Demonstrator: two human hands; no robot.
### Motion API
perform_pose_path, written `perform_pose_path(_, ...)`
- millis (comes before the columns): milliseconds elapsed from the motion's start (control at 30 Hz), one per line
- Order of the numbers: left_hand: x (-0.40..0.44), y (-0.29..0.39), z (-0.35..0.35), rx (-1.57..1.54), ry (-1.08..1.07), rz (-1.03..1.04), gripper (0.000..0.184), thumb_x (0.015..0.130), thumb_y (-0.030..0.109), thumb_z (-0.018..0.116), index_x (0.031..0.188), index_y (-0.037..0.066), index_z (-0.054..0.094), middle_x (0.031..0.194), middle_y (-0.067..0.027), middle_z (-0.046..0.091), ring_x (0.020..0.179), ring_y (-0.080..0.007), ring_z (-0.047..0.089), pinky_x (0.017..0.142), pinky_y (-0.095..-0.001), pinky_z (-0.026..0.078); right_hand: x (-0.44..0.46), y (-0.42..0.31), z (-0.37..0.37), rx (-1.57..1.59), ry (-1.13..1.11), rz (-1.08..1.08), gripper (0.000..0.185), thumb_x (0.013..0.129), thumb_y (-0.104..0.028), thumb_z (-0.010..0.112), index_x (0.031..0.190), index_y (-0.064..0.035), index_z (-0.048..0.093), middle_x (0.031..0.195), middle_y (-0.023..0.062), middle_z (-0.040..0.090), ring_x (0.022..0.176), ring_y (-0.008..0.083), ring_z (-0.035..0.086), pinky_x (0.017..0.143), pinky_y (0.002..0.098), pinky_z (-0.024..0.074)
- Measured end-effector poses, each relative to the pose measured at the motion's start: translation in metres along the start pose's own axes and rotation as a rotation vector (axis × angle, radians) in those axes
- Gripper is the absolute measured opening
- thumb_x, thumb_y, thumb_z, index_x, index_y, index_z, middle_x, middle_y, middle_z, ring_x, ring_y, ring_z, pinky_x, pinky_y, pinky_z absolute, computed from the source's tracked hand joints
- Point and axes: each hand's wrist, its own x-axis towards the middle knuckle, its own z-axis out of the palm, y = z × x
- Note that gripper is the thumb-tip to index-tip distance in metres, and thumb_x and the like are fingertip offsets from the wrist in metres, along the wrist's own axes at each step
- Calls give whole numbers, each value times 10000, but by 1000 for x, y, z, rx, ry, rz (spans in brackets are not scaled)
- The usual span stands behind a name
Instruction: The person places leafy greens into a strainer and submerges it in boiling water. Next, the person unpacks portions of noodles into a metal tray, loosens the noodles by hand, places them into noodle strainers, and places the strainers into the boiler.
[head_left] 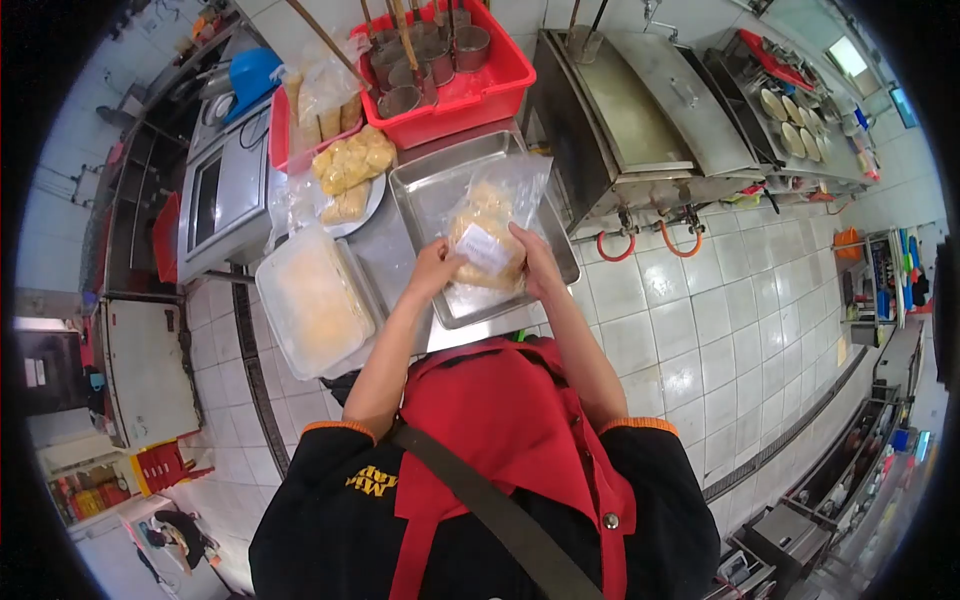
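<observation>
Tiled floor (650,340) is running around a steel worktop (381,252). Clear bag (489,212) with a white label (482,247) is sitting over the metal tray (425,195); can't tell whether its base is touching. Left hand (435,268) is pinching the bag's left side, right hand (537,262) is holding its right edge, so both grips are holding the bag. Fill is looking soft and lumpy; I'm guessing moderate weight, sagging, slick plastic. I'm favouring the full sides with support underneath, avoiding the loose top.

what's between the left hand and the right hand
A clear bag with a white label lies between left hand and right hand, in the head view.
</observation>
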Motion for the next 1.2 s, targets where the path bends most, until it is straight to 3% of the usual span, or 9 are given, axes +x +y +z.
perform_pose_path(333,4,-13,6,-323,33,82,161,868,175,609,817,57,513,751,-21,591,669,-58,510,586,-206,391,4,-38,-21,313,-406,-201,354,836,-145,407,1096,57,538,1188,172,554,1070,222,544,964,382,390)
perform_pose_path(367,10,-21,6,-319,45,51,159,877,173,596,807,63,505,766,-19,598,705,-57,527,620,-199,403,0,-51,-18,126,-334,-189,255,822,-139,507,1018,-11,605,1059,107,624,895,195,612,768,326,479)
perform_pose_path(500,5,-9,9,-289,55,21,149,887,165,580,836,62,485,788,-25,603,736,-69,543,651,-203,417,7,-75,-15,-577,-320,-306,258,828,-163,536,1041,-34,606,1057,88,628,883,199,625,730,317,502)
perform_pose_path(667,7,10,14,-24,109,24,520,880,392,546,1176,-11,403,949,-112,595,836,-161,551,749,-284,422,62,-61,-19,-1119,-1062,-888,296,787,-98,608,1077,-39,602,1020,67,632,875,147,606,727,282,498)
perform_pose_path(833,17,23,18,-23,30,27,818,866,554,461,1387,-23,206,1137,-150,554,1050,-244,529,925,-342,385,25,-52,33,-1062,-732,-464,383,748,-69,629,1124,-29,570,1017,76,632,902,164,595,808,295,480)
perform_pose_path(933,16,33,15,-72,183,-125,747,853,523,516,1338,-11,322,1170,-117,541,1093,-207,510,935,-318,384,34,-39,28,-894,-857,-610,520,697,-157,732,1151,-4,531,1115,149,591,995,202,573,874,313,441)
perform_pose_path(1033,29,23,4,-449,-27,-184,589,884,435,521,1270,1,424,1125,-91,566,1020,-170,535,880,-295,410,38,-37,24,-726,-932,-280,501,742,-173,686,1182,-16,505,1142,132,573,1011,226,566,884,314,434)
perform_pose_path(1100,45,-6,4,-320,-57,-189,394,925,328,486,1145,2,507,1019,-69,592,890,-139,548,802,-274,426,41,-34,25,-1452,-737,-435,474,768,-165,650,1202,-47,497,1135,119,564,1051,248,542,886,319,432)
perform_pose_path(1200,62,-31,14,-338,76,-110,290,956,261,425,1051,9,531,918,-52,592,775,-132,529,739,-277,429,21,-44,34,-1437,-543,-531,444,757,-162,649,1171,-71,518,1140,124,546,1086,285,509,894,330,424)
